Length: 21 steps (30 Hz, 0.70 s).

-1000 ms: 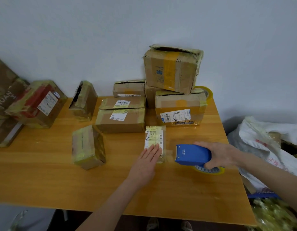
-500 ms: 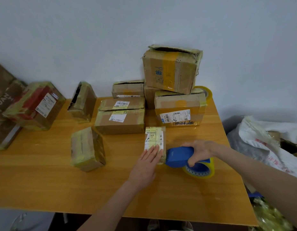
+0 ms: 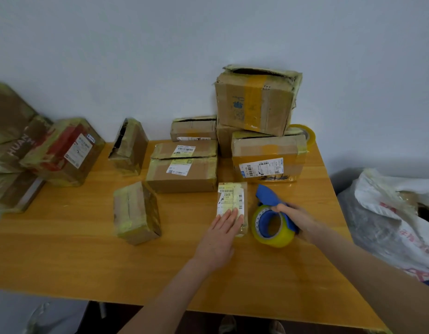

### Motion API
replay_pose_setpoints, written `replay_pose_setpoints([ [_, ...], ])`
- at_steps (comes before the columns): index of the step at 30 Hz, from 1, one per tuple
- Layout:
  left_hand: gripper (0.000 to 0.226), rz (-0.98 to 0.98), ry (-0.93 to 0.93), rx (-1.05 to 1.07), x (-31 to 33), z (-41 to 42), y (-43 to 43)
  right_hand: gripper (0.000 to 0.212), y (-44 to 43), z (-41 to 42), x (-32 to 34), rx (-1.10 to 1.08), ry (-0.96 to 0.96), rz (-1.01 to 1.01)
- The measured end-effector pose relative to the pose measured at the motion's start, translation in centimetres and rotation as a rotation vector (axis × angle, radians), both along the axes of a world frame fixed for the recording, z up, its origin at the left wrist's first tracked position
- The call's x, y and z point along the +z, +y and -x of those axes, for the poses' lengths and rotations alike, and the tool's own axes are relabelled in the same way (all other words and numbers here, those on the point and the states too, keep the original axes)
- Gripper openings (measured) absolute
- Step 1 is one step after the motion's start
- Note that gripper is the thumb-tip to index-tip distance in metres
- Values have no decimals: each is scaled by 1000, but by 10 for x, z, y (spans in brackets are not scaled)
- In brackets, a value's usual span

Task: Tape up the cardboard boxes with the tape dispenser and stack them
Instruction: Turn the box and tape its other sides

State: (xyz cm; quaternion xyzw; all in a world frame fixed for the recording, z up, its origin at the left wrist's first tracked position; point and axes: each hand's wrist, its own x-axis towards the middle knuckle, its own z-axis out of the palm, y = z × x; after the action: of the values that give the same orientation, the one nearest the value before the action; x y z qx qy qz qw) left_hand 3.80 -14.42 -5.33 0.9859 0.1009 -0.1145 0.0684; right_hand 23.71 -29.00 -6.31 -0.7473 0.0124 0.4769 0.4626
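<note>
On the table point(image 3: 64, 261), a small labelled box point(image 3: 232, 201) is pressed flat by the left hand point(image 3: 220, 237), fingers straight. Just to its right, the tape dispenser point(image 3: 271, 213) is gripped by the right hand point(image 3: 295, 218), fingers curled round it.

About twelve cardboard boxes point(image 3: 182, 175) (left pile unclear), one tape dispenser point(image 3: 267, 195), one spare tape roll point(image 3: 305, 134), one table point(image 3: 64, 249).
</note>
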Motion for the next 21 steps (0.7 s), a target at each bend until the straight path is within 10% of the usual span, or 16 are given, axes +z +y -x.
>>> replay_pose_setpoints([
  [4,80,31,24,6,-1,-1,1,53,5,10,1,-55,65,10],
  [12,56,515,-451,506,14,4,2,63,5,19,26,434,-761,303],
  [21,34,647,-341,799,-2,-21,-2,44,60,94,22,523,-766,297],
])
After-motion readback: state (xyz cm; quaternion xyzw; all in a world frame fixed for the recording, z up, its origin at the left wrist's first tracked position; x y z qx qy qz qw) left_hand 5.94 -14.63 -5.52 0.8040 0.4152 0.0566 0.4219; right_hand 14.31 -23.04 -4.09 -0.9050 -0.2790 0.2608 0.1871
